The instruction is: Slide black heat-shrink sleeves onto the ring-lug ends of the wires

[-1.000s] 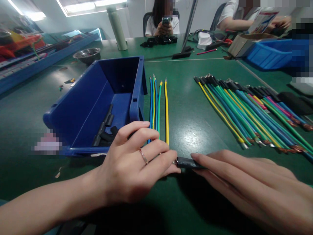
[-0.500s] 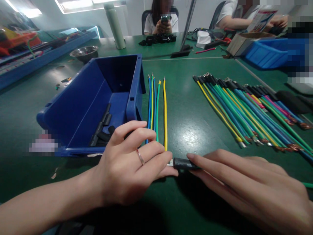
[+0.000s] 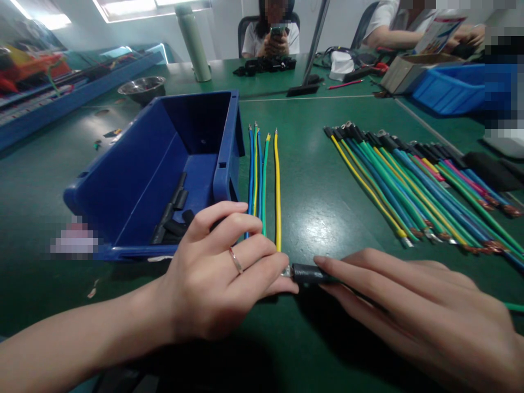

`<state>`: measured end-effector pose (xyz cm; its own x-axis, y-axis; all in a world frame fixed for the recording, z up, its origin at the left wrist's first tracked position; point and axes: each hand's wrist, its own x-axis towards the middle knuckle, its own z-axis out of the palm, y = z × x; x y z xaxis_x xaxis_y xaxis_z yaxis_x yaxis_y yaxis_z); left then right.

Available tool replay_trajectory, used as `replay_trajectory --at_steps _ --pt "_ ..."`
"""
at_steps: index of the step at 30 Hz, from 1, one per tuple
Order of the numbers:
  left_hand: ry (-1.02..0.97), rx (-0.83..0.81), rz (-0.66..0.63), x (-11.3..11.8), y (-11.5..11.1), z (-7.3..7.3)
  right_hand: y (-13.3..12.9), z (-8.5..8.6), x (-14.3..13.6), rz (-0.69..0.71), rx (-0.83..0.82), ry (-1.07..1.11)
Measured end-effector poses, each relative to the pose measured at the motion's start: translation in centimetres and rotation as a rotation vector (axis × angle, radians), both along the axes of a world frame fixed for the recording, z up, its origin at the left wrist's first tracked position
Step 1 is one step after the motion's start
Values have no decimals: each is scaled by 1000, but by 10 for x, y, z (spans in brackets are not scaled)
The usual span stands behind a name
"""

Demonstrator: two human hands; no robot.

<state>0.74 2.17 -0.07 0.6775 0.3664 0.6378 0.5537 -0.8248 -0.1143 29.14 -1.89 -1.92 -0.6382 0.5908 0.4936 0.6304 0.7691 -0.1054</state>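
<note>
My left hand [image 3: 229, 273], with a ring on one finger, pinches a metal cable lug [image 3: 287, 271] between thumb and fingertips. Against the lug sits a black sleeve [image 3: 309, 273], which my right hand [image 3: 413, 305] grips from the other side with fingers closed. Whatever cable runs on from the sleeve is hidden in my right hand. Just beyond my left hand lie several loose wires: a yellow wire [image 3: 278, 191] and, to its left, blue, green and yellow-green wires [image 3: 257, 180]. Their near ends are behind my fingers.
A dark blue bin [image 3: 227, 164] holding several black sleeves [image 3: 176, 213] stands at left. On the right lie many sleeved cables [image 3: 426, 191] in a row. Further back are a metal bowl [image 3: 142, 90], a green bottle [image 3: 194, 46], a stand base [image 3: 303, 90], a light blue bin [image 3: 446, 90] and two people.
Both hands keep nearly the same pose and hold. The view has shifted very slightly, and the person at the back has tilted their head.
</note>
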Motion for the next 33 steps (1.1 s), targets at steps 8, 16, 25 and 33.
replay_trajectory --at_steps 8,16,25,33 --pt "-22 -1 9 -1 0 -3 0 -2 -3 -19 -3 37" --pt "-67 42 -62 -2 3 -11 5 3 -3 83 -314 55" --pt "-55 39 -48 -5 4 -9 10 2 3 2 -180 60" --pt "-43 22 -47 -6 3 -11 8 -3 5 1 -150 38"
